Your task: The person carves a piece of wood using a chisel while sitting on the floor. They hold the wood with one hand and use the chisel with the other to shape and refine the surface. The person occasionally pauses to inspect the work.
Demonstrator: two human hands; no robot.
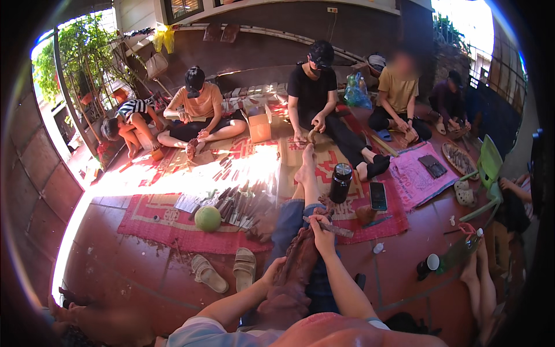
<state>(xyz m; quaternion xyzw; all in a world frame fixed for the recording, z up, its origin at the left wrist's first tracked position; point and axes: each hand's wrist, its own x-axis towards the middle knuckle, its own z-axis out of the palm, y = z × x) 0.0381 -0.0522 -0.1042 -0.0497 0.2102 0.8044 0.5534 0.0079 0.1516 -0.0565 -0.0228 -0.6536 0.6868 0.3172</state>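
A long reddish-brown carved wood piece [296, 267] lies along my outstretched leg in blue jeans. My left hand [272, 270] rests against its left side, fingers on the wood. My right hand [322, 229] is closed around a slim carving tool [337, 231], whose tip points right, just above the upper end of the wood. My bare foot [305, 165] stretches out onto the patterned mat.
A row of carving tools [234, 205] and a green ball [207, 218] lie on a red mat. Sandals [226, 270], a black flask [340, 182], a phone [378, 195] and a cup [429, 264] sit nearby. Several people sit working at the back.
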